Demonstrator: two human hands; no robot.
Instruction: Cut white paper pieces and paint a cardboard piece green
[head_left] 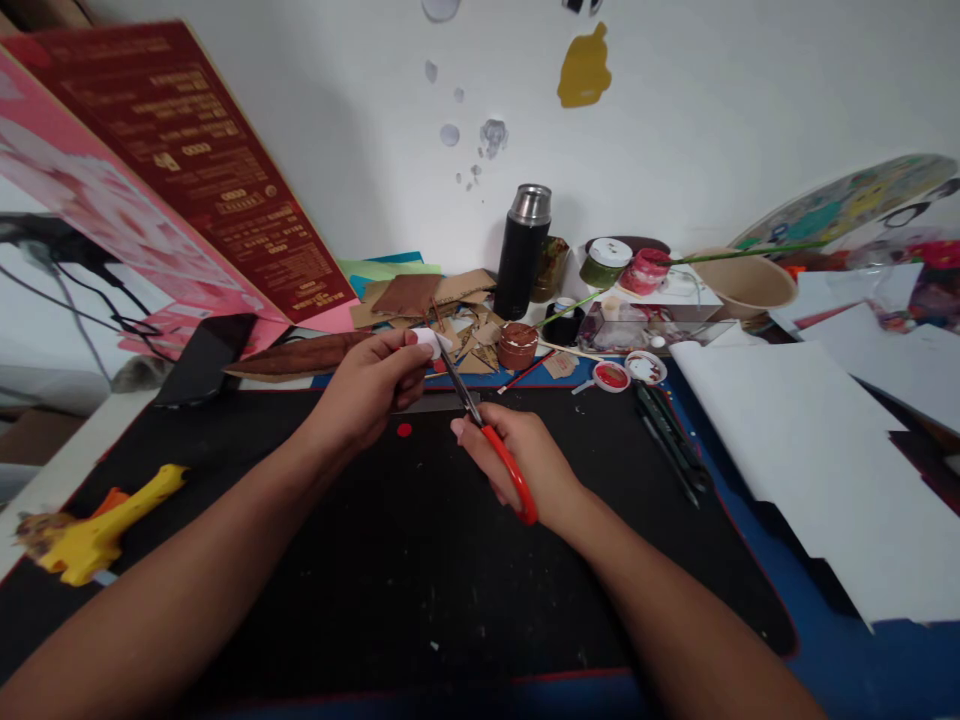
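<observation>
My left hand [375, 385], its fingers pinched, holds a small white paper piece [429, 341] above the black mat [450, 560]. Fingers of my right hand [525, 455] are wrapped round the red handles of the scissors [510, 470]. The scissor blades point up and to the left, with their tips at the edge of the white piece. On the mat below my hands lies a small red disc [405, 430].
Cardboard scraps [472, 340], a brown paint jar [517, 345] and a black flask [523, 250] stand behind my hands. A yellow glue gun [112, 525] lies left. Green cutters or pens [667, 435] and white sheets [817, 460] lie right.
</observation>
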